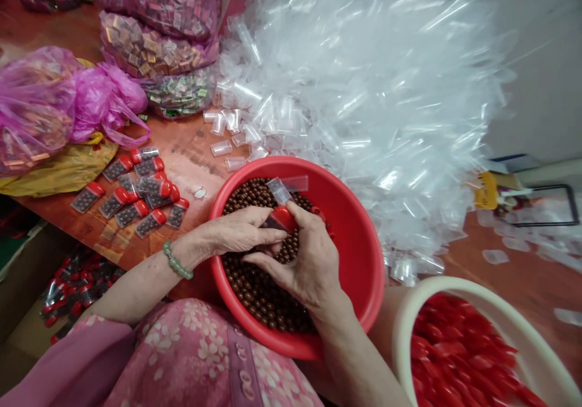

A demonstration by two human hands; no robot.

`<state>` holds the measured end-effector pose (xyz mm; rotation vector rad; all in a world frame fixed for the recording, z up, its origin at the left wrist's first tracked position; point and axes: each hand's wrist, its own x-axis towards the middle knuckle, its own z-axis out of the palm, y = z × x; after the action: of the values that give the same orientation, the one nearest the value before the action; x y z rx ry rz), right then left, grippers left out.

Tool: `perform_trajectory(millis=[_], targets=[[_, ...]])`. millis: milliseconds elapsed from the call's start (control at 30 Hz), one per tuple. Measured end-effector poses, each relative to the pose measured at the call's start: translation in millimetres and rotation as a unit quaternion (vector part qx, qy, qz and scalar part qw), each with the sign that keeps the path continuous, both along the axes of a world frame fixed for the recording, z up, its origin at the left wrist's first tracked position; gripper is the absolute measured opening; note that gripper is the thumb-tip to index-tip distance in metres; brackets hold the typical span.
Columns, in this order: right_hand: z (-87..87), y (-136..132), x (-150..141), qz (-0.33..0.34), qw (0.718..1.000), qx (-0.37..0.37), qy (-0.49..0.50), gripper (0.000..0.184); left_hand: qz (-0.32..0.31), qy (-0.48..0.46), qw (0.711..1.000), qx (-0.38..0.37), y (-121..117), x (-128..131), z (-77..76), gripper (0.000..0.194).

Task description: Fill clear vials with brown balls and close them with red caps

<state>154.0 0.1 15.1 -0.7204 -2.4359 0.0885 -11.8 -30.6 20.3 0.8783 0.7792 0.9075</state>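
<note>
My left hand [240, 230] and my right hand [314, 258] meet over a red basin [369, 243] partly filled with small brown balls [248, 295]. Between them is a small transparent box with a red cap [282, 217]. My right thumb and finger pinch the cap end, while the fingers of my left hand close around the box body and hide most of it. Just beyond my fingers, an uncapped transparent box [278, 191] rests on the balls. Another transparent box [295, 183] lies beside it.
Several capped, filled boxes [130, 213] lie left of the basin. A large heap of transparent boxes [364, 73] covers the back. A cream tub [402, 346] holds red caps [459, 358]. Pink bags [154, 6] stand at left, above a carton of filled boxes [77, 285].
</note>
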Motion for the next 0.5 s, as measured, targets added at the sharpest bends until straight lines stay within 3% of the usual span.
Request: perform_trajectory(millis=[133, 333, 500], targets=[[-0.8, -2, -7, -0.016, 0.997, 0.071, -0.018, 0.074, 0.006, -0.047, 0.999, -0.023, 0, 1, -0.8, 0.009], [-0.8, 1, -13, -0.014, 0.988, 0.151, -0.001, 0.071, -0.007, -0.087, 0.996, -0.019, 0, 0, -3.9, 0.036], [-1.8, 6, -13, 0.002, 0.985, 0.174, 0.001, 0.072, 0.000, -0.081, 0.997, 0.000, -1, -2, -4.1, 0.039]])
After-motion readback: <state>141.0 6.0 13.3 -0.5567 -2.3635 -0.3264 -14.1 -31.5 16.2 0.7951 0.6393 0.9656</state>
